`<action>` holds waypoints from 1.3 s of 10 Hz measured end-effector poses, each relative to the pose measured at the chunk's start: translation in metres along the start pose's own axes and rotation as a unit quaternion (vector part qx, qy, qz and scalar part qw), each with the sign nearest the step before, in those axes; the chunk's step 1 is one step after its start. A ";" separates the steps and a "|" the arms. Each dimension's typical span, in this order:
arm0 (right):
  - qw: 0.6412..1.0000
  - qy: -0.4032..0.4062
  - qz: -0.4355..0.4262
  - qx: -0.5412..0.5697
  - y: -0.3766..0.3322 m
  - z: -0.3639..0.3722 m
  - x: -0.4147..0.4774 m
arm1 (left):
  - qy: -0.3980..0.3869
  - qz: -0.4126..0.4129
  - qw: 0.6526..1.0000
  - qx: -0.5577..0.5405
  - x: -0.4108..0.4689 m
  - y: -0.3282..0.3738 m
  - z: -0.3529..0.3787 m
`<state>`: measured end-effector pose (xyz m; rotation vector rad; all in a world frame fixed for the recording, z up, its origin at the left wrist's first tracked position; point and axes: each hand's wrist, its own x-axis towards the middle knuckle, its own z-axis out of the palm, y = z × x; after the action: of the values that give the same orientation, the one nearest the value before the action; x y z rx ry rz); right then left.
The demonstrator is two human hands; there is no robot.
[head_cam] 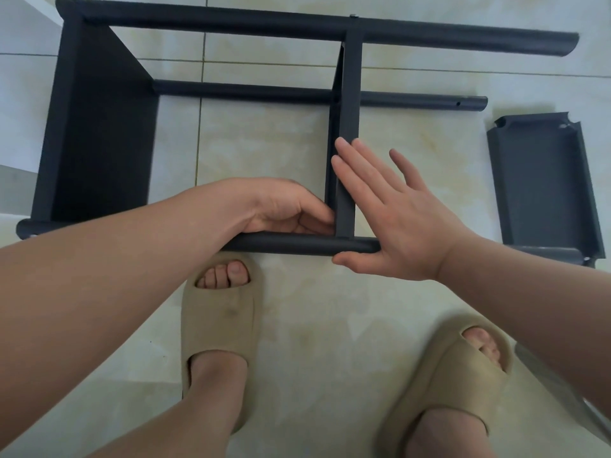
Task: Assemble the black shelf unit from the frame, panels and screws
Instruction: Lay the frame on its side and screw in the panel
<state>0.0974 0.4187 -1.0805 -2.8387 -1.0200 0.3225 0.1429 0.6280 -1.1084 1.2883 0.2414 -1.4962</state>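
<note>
View from the head, looking down at a pale tiled floor (297,292). A black shelf frame (248,92) lies on its side, well out in front of the person's feet, with its poles running left to right.

A wide left panel (99,133) closes the frame's left end. A middle panel (347,127), seen edge-on, runs from the far pole (215,23) to the near pole (297,245). To the right of the middle panel the far poles stick out bare. A loose panel (542,183) lies flat on the floor right of the frame, apart from it.

The left hand (284,209) sits in the corner where the middle panel meets the near pole. Its fingers are curled, with the tips against the panel's left face. Whether they grasp anything cannot be told.

The right hand (400,216) is flat, fingers straight and slightly spread. It presses against the panel's right face, and the thumb lies along the right end of the near pole.

Near the camera, two feet in tan slippers (218,325) stand on the tiles. The left foot's toes are just beside the near pole.
</note>
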 end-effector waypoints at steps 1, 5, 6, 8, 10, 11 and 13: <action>1.000 -0.002 0.001 -0.005 0.000 0.000 0.000 | 0.018 0.011 1.000 0.011 0.001 -0.001 0.001; 1.000 0.005 -0.002 -0.013 0.000 0.000 0.000 | 0.027 0.023 0.999 0.021 0.002 -0.001 0.003; 1.000 0.002 -0.001 -0.015 0.000 0.000 0.001 | 0.042 0.041 0.998 0.031 0.004 -0.001 0.003; 1.000 -0.001 0.001 -0.012 0.000 0.000 0.001 | 0.042 0.072 0.995 0.058 0.005 -0.001 0.003; 1.000 -0.001 0.001 -0.011 0.000 0.000 0.001 | 0.012 0.068 0.997 0.020 0.004 -0.001 0.001; 1.000 0.001 0.001 -0.007 0.000 0.000 0.001 | 0.014 0.060 0.998 0.021 0.005 -0.002 0.002; 1.000 0.001 0.001 -0.011 0.000 0.000 0.000 | 0.012 0.059 0.997 0.051 0.006 -0.002 0.001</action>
<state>0.0975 0.4188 -1.0809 -2.8582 -1.0276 0.3100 0.1413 0.6242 -1.1142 1.3780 0.1034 -1.4090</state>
